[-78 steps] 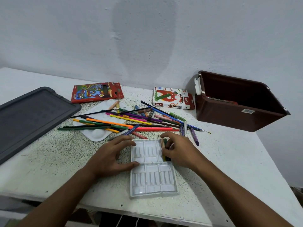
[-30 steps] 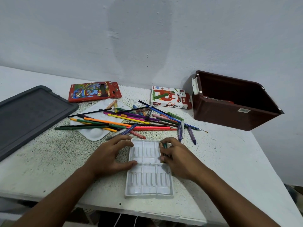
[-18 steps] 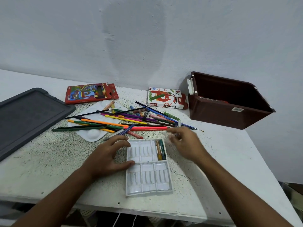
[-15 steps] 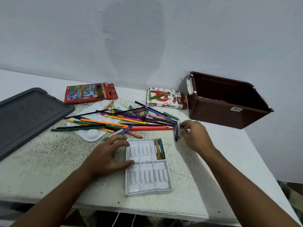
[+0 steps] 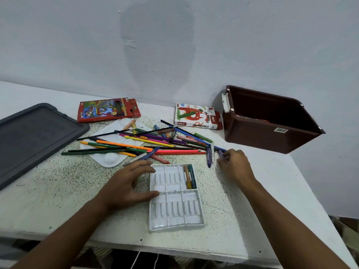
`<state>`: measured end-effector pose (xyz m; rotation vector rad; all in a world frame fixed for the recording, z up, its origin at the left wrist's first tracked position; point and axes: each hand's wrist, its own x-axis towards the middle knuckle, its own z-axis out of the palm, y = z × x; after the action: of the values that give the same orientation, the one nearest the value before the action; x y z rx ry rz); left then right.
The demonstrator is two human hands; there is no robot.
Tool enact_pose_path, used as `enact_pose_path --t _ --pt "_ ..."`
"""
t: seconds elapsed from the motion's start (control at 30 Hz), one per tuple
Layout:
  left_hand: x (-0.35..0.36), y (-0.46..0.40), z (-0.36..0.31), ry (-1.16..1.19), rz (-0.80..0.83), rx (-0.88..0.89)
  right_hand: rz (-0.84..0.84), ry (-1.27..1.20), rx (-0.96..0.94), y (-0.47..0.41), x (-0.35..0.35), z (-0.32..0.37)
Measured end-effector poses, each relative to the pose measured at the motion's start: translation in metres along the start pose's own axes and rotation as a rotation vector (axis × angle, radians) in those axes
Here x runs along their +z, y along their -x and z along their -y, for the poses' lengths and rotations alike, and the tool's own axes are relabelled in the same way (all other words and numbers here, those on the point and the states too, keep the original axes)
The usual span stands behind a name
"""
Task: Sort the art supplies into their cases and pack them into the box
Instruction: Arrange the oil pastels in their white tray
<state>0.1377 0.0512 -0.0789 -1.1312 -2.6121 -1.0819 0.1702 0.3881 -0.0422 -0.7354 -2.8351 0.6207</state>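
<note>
Early going: only three pastels (image 5: pixel 190 176) sit in the tray (image 5: pixel 173 210), left hand (image 5: pixel 126 185) steadying it with spread fingers, right hand (image 5: pixel 232 164) pinching a purple pastel (image 5: pixel 221 153), pile (image 5: pixel 147 144) still unsorted.

We cannot tell what lies inside the brown box (image 5: pixel 272 131): its near wall hides the floor, and only a sliver of something red shows at the rim. Left of the box, the right hand (image 5: pixel 234 165) curls round a purple crayon (image 5: pixel 220 153), covering most of it, so the grip is unclear. Far left of the box, the grey lid (image 5: pixel 33 138) is cut off by the picture's edge.
</note>
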Motion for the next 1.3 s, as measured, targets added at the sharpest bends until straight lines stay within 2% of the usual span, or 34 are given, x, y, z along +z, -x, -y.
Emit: enact_pose_path --t 0.1,0.17,0.23,0.3,0.5,0.63,0.73,1.03,1.17,1.3 --pt "0.0 0.0 0.0 -0.009 -0.001 -0.006 -0.03 -0.018 -0.001 -0.001 0.002 -0.001" --pt "-0.001 0.0 -0.001 -0.004 -0.005 -0.009 -0.114 0.011 -0.027 0.005 0.0 0.0" --pt "0.0 0.0 -0.001 -0.005 -0.005 0.0 -0.284 0.087 -0.14 0.015 -0.001 0.002" --pt "0.0 0.0 -0.002 -0.008 -0.006 0.007 -0.356 0.109 -0.289 0.026 -0.002 0.009" --pt "-0.001 0.0 -0.002 -0.006 -0.011 0.017 -0.128 0.102 -0.743 0.052 0.009 0.03" --pt "0.0 -0.001 -0.003 -0.011 -0.021 0.025 0.002 0.097 -0.893 0.059 0.012 0.037" --pt "0.0 0.0 -0.002 -0.011 -0.02 0.026 0.071 0.111 -0.889 0.061 0.018 0.039" --pt "0.0 -0.001 -0.002 -0.014 -0.016 0.031 0.133 0.073 -0.892 0.061 0.017 0.035" --pt "0.0 -0.001 -0.003 -0.013 -0.019 0.032 0.165 -0.07 -0.728 0.063 0.014 0.04" --pt "-0.001 0.0 -0.003 -0.012 -0.018 0.028 0.177 -0.067 -0.657 0.065 0.015 0.047"
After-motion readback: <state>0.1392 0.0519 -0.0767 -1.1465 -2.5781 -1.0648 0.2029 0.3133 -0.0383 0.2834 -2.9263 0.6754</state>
